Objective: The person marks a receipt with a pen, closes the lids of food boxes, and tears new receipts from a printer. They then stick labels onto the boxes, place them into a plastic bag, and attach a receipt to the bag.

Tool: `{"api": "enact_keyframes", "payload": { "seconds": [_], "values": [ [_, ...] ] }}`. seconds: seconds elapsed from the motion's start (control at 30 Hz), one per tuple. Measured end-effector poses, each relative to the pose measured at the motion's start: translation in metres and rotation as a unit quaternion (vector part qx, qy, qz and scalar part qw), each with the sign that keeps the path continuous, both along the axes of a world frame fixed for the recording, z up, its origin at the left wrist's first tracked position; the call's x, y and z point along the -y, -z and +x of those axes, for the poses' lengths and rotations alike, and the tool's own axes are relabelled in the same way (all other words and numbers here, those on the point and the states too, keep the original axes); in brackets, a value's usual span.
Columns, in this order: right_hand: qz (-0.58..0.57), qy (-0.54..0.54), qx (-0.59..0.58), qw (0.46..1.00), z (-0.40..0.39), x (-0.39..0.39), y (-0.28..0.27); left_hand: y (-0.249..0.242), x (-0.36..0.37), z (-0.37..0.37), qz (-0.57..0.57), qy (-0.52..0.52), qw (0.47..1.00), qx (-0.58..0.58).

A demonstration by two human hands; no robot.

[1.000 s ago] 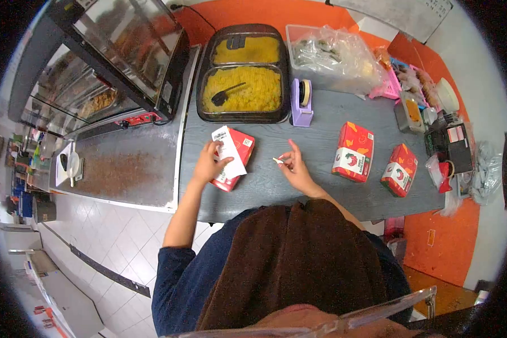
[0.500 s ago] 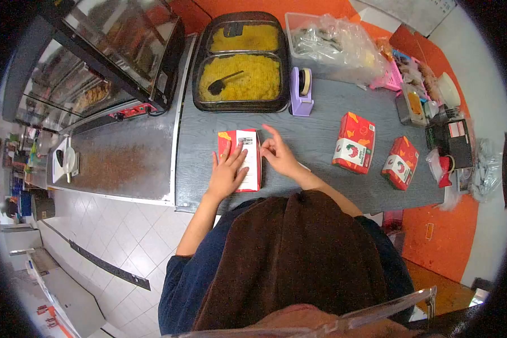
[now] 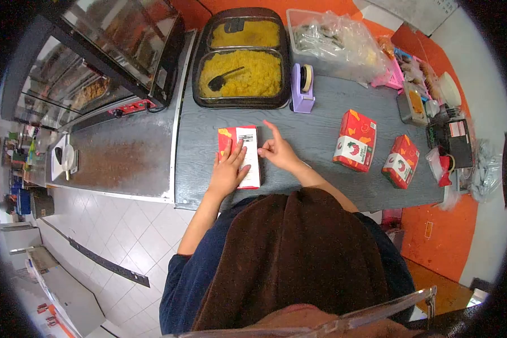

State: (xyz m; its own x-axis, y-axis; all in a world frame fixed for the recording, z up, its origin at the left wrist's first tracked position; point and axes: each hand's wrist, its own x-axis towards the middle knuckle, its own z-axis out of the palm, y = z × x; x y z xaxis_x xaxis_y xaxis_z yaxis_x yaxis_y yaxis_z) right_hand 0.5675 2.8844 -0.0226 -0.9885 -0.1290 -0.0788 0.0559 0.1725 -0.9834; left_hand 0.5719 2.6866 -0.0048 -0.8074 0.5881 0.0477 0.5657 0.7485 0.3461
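A red and orange food box (image 3: 225, 134) lies on the dark table with a white printed slip (image 3: 252, 159) along the right part of its top. My left hand (image 3: 227, 172) rests over the box and slip, fingers spread flat. At the box's right edge is my right hand (image 3: 280, 153), its index finger stretched forward and the other fingers bent; its thumb is close to or touching the edge. No held object shows in the right hand. Farther forward stands a purple tape dispenser (image 3: 303, 99) with a roll of tape.
Two red boxes (image 3: 355, 141) (image 3: 401, 161) stand to the right. A black tray of yellow rice (image 3: 242, 104) with a black spoon sits at the back, beside a clear plastic bin (image 3: 332, 65) of bags. A glass display case (image 3: 124, 56) is at left; containers line the right wall.
The view has shifted slightly. My right thumb is a little nearer the box's right edge, while my left hand stays flat on the box.
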Motion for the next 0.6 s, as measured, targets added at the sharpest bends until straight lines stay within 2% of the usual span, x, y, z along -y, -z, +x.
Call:
{"api": "enact_keyframes", "payload": {
  "seconds": [0.03, 0.17, 0.23, 0.27, 0.33, 0.4, 0.47, 0.5, 0.53, 0.57, 0.6],
  "values": [
    [-0.105, 0.013, 0.003, 0.994, 0.000, 0.000, 0.012, 0.001, 0.000, 0.000, 0.001, 0.000, 1.000, 0.001],
    [-0.138, 0.008, -0.034, 0.990, 0.003, 0.002, 0.036, 0.001, -0.001, -0.001, -0.006, 0.002, 1.000, 0.004],
    [0.018, 0.003, -0.088, 0.996, 0.004, 0.005, 0.030, 0.002, 0.000, -0.002, -0.009, 0.012, 1.000, 0.005],
    [0.039, 0.020, -0.099, 0.994, 0.006, 0.004, 0.026, 0.004, 0.001, -0.003, 0.007, 0.016, 1.000, 0.000],
    [0.177, 0.038, -0.059, 0.982, 0.009, 0.001, 0.021, 0.007, 0.002, -0.004, 0.026, 0.048, 0.998, -0.009],
    [0.245, 0.095, -0.186, 0.947, 0.007, 0.012, 0.042, 0.007, 0.001, -0.005, 0.033, 0.039, 0.998, -0.026],
    [0.224, 0.063, -0.019, 0.972, 0.013, 0.017, 0.017, 0.020, 0.005, -0.006, 0.082, 0.050, 0.994, -0.044],
    [0.168, 0.065, 0.011, 0.984, 0.022, 0.017, 0.006, 0.022, 0.009, -0.006, 0.104, 0.051, 0.993, -0.037],
    [0.173, 0.059, -0.066, 0.981, 0.034, 0.014, -0.008, 0.016, 0.006, -0.002, 0.130, 0.047, 0.990, -0.040],
    [0.133, 0.053, -0.042, 0.989, 0.036, 0.015, 0.008, 0.029, 0.014, -0.007, 0.110, 0.052, 0.992, -0.042],
    [0.246, 0.089, -0.239, 0.935, 0.070, -0.002, 0.006, 0.033, 0.009, -0.010, 0.197, 0.098, 0.973, -0.064]
  ]
}}
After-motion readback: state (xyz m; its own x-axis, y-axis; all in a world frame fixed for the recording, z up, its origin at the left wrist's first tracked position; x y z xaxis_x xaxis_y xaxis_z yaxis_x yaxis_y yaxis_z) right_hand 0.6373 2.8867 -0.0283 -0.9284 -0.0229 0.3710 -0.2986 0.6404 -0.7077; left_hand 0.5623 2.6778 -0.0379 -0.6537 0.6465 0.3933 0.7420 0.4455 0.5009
